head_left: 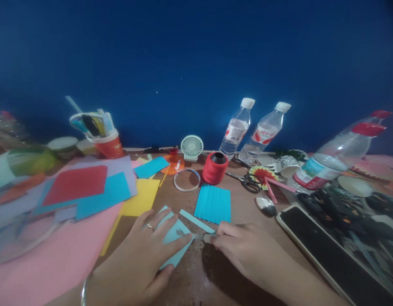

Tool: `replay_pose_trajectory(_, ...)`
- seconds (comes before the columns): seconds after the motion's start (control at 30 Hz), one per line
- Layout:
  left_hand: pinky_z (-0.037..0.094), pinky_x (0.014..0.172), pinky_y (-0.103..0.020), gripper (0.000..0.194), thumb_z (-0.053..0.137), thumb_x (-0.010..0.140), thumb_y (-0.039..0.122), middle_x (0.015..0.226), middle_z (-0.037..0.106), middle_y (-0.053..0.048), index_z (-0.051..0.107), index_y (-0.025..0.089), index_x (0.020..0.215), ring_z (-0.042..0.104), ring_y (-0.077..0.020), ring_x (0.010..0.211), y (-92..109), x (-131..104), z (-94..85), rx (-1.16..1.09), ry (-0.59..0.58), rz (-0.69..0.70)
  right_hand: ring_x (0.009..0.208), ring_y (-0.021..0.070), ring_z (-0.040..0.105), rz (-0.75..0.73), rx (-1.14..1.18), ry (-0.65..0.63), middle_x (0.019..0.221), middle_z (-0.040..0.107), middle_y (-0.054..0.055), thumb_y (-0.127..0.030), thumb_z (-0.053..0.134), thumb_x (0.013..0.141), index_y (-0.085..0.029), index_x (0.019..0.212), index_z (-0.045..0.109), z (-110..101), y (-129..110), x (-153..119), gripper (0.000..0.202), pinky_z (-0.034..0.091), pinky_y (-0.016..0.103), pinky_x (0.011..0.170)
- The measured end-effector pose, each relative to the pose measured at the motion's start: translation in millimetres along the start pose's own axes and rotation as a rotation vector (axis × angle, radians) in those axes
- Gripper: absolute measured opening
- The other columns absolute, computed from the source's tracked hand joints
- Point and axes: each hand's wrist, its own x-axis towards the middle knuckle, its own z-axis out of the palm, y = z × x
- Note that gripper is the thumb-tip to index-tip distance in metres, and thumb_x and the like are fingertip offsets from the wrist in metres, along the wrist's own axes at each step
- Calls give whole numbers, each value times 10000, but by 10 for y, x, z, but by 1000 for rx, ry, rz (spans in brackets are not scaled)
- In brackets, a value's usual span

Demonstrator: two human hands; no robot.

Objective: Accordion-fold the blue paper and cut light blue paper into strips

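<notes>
My left hand (152,246), with a ring on one finger, lies spread over a light blue paper (179,255) on the brown table, pressing it down. My right hand (237,244) is closed around the handle of a small blade tool (199,237), whose tip points left to the paper's right edge by my left fingertips. A narrow light blue strip (196,221) lies just above the tool. Behind it sits a pleated bright blue paper (213,204).
A red thread spool (215,168), scissors (247,182), a clear ring (186,180) and a small fan (192,146) stand or lie behind. Coloured papers (75,182) spread left; a phone (327,250) and bottles (236,129) are to the right.
</notes>
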Motion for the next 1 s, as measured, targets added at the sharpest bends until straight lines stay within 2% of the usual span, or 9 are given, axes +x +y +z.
replay_pose_trajectory(0.13,318,958,-609,694,444,794,191,1433,372,-10,176,363,1411,314,-337,1293,-6,9,6,-11,7,-39,524,114,464,2,-7,19,742,544,-42,-144,439,887,-247,848,549,7,4,1,156,182,297,478)
replay_pose_trajectory(0.27,319,962,-598,669,455,795,213,1444,355,-16,217,333,1409,298,-345,1301,-11,-1,41,14,13,-39,505,112,440,3,-12,28,744,546,-49,-158,457,885,-262,876,555,5,14,-3,143,155,299,473)
replay_pose_trajectory(0.4,243,1034,-562,674,442,801,207,1449,345,-27,192,280,1423,290,-297,1312,-1,-12,56,16,18,5,516,107,454,22,2,-5,761,558,-47,-140,473,869,-250,821,560,-16,17,-11,147,159,298,479)
replay_pose_trajectory(0.5,196,1049,-574,677,438,795,190,1427,380,-20,196,304,1417,330,-276,1290,18,-3,22,-14,-9,43,525,104,468,32,10,-2,762,564,-44,-139,469,870,-242,808,564,-29,16,-18,153,166,295,482)
replay_pose_trajectory(0.67,213,1019,-607,718,449,751,143,1413,387,6,224,391,1385,313,-283,1298,47,20,-51,-65,-29,39,515,104,471,30,2,0,768,576,-42,-142,476,865,-238,802,572,-44,18,-8,150,160,289,475)
replay_pose_trajectory(1.0,240,987,-644,701,482,715,156,1379,427,-20,305,407,1346,299,-332,1302,50,-13,-73,-81,-45,26,548,104,498,20,2,-13,769,564,-31,-141,438,891,-223,811,567,-21,28,4,173,221,282,484)
